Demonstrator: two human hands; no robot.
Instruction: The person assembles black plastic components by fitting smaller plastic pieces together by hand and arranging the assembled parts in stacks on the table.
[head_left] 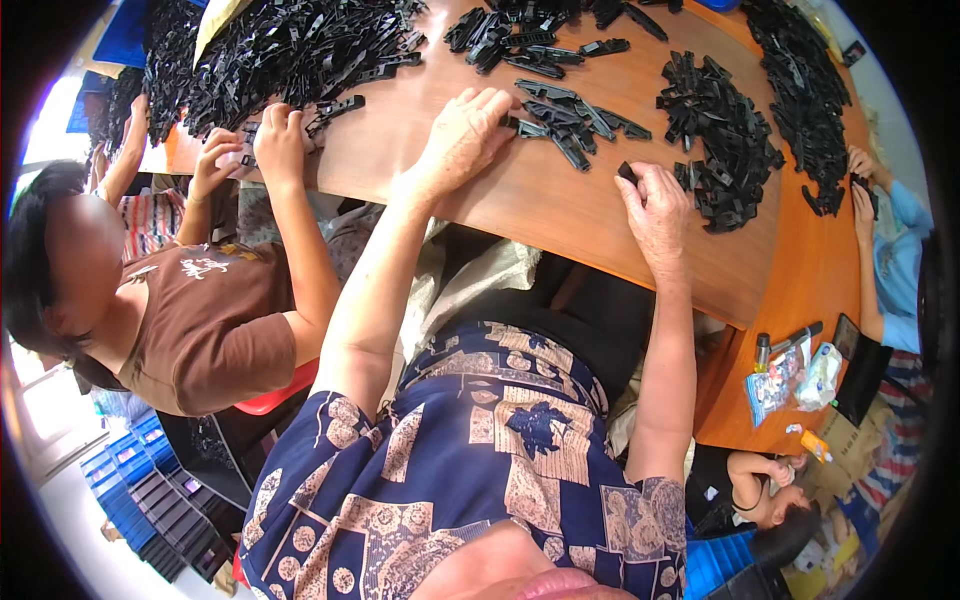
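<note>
My left hand [468,138] rests over the wooden table with its fingers curled and closed at the end of a slim black plastic part [528,128]. That part lies at the left edge of a small loose group of black plastic parts [575,118] in front of me. To the right of this group, my right hand [658,205] pinches another black plastic part [627,172] between thumb and fingers; only its end shows. Close beyond the right hand lies a heap of black plastic parts [715,135].
A large pile of black parts [290,60] covers the table's far left. Another heap [800,100] lines the right side. A co-worker in a brown shirt [215,320] handles parts at my left. Plastic packets [770,390] and a small bottle [763,350] sit on the right-hand table.
</note>
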